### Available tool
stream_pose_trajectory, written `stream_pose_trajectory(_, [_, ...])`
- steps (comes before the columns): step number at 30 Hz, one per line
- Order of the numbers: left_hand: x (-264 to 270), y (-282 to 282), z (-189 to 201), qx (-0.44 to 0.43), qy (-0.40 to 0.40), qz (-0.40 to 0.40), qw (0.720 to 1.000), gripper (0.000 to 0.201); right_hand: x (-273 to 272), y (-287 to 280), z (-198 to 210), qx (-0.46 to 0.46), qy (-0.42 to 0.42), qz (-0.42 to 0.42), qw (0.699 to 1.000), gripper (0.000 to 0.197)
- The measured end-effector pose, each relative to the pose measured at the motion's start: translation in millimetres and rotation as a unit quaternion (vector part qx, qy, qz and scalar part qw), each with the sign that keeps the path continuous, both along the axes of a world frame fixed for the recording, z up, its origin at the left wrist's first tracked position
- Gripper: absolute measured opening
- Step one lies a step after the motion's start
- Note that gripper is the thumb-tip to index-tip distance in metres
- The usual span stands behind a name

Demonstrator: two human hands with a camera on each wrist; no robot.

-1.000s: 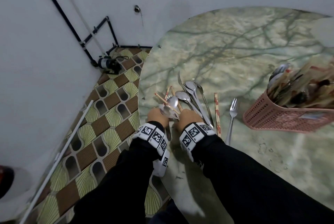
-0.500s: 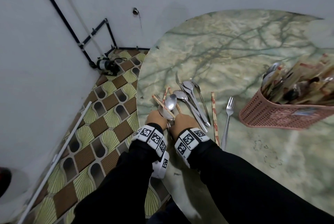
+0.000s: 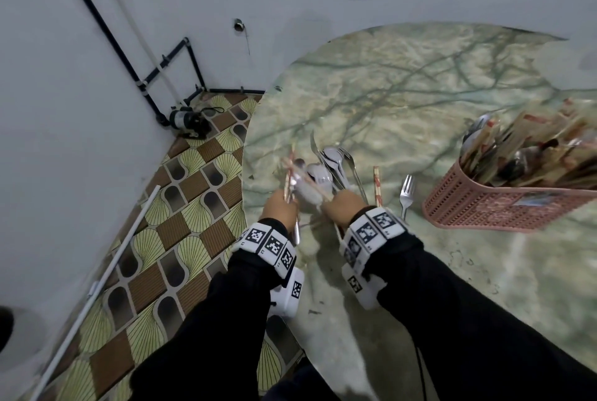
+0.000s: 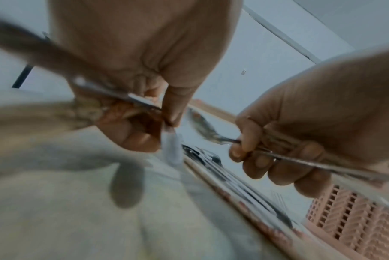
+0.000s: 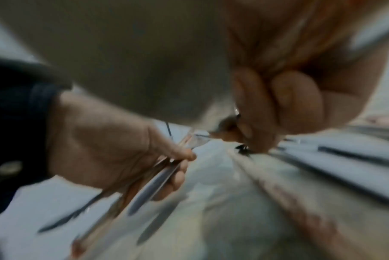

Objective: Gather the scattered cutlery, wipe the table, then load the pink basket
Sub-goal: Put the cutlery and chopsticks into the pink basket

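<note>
My left hand point(image 3: 279, 206) grips a small bundle of chopsticks and a spoon point(image 3: 292, 174) near the table's left edge. In the left wrist view the left hand point(image 4: 160, 126) has its fingers curled round the handles. My right hand point(image 3: 344, 205) sits just to its right and grips a spoon and a chopstick point(image 3: 318, 179); the left wrist view shows the right hand point(image 4: 267, 154) closed on them. Beyond the hands a pile of spoons, a fork and a knife point(image 3: 339, 161) lies on the table. The pink basket point(image 3: 478, 206) stands at the right.
The basket is crammed with chopsticks and spoons point(image 3: 529, 155). A lone chopstick point(image 3: 376, 185) and a fork point(image 3: 406, 193) lie between the pile and the basket. The marble table point(image 3: 420, 93) ends close on my left, over tiled floor point(image 3: 193, 206); a wall stands behind.
My hands have drawn a little apart, each with cutlery in its grip. The pile, the lone fork and the basket lie as before.
</note>
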State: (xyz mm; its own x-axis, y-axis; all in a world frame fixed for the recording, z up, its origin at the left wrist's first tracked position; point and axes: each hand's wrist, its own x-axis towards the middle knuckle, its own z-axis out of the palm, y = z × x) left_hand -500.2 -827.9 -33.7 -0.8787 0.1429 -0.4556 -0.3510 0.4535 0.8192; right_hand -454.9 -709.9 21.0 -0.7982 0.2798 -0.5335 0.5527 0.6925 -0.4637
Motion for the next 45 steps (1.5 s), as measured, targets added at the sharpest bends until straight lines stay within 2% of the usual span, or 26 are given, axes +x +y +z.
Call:
stream_pose_trajectory(3, [-4, 9, 8, 0.068, 0.002, 0.045, 0.997, 0.019, -7, 23, 11, -0.07, 0.018, -0.058, 0.996, 0.033])
stream_pose_trajectory(5, [-6, 19, 13, 0.074, 0.012, 0.06, 0.995, 0.015, -13, 40, 7, -0.114, 0.054, -0.082, 0.989, 0.025])
stream_pose_trajectory(8, [-6, 34, 17, 0.084, -0.008, 0.077, 0.993, 0.01, -23, 55, 0, -0.132, 0.112, -0.174, 0.969, 0.024])
stream_pose_trajectory(10, [-5, 44, 15, 0.081, -0.036, 0.073, 0.993, 0.027, -27, 58, -5, -0.12, 0.114, -0.178, 0.97, 0.022])
stream_pose_trajectory(12, [-6, 53, 9, 0.042, -0.058, 0.068, 0.995, 0.058, -33, 57, -12, -0.088, 0.1, -0.151, 0.979, 0.015])
stream_pose_trajectory(13, [-8, 57, 5, 0.02, -0.063, 0.067, 0.996, 0.063, -35, 55, -16, -0.07, 0.093, -0.142, 0.983, 0.009])
stream_pose_trajectory(14, [-10, 61, 2, 0.004, -0.059, 0.07, 0.996, 0.057, -38, 55, -19, -0.051, 0.089, -0.137, 0.985, 0.008])
stream_pose_trajectory(16, [-13, 66, 3, -0.021, -0.043, 0.082, 0.996, 0.043, -43, 57, -25, -0.03, 0.086, -0.142, 0.986, 0.021])
stream_pose_trajectory(20, [-19, 73, 2, -0.064, -0.022, 0.104, 0.992, 0.042, -52, 64, -30, -0.029, 0.088, -0.147, 0.985, 0.024])
stream_pose_trajectory(24, [-24, 79, -5, -0.083, -0.001, 0.085, 0.993, 0.037, -60, 68, -32, -0.037, 0.08, -0.142, 0.986, 0.024])
stream_pose_trajectory(30, [-28, 79, -15, -0.073, 0.013, 0.054, 0.996, 0.03, -62, 72, -33, -0.042, 0.048, -0.142, 0.988, 0.027])
stream_pose_trajectory(34, [-29, 78, -15, -0.051, -0.004, 0.057, 0.997, 0.027, -61, 73, -29, -0.055, 0.033, -0.121, 0.991, 0.029])
stream_pose_trajectory(37, [-28, 75, -10, -0.038, -0.03, 0.062, 0.997, 0.013, -58, 71, -26, -0.055, 0.03, -0.115, 0.991, 0.029])
stream_pose_trajectory(40, [-28, 72, -7, -0.034, -0.04, 0.06, 0.997, 0.017, -51, 71, -24, -0.041, 0.024, -0.106, 0.993, 0.03])
stream_pose_trajectory(45, [-28, 71, 1, -0.035, -0.036, 0.038, 0.998, 0.011, -40, 71, -23, -0.047, 0.037, -0.123, 0.991, 0.028])
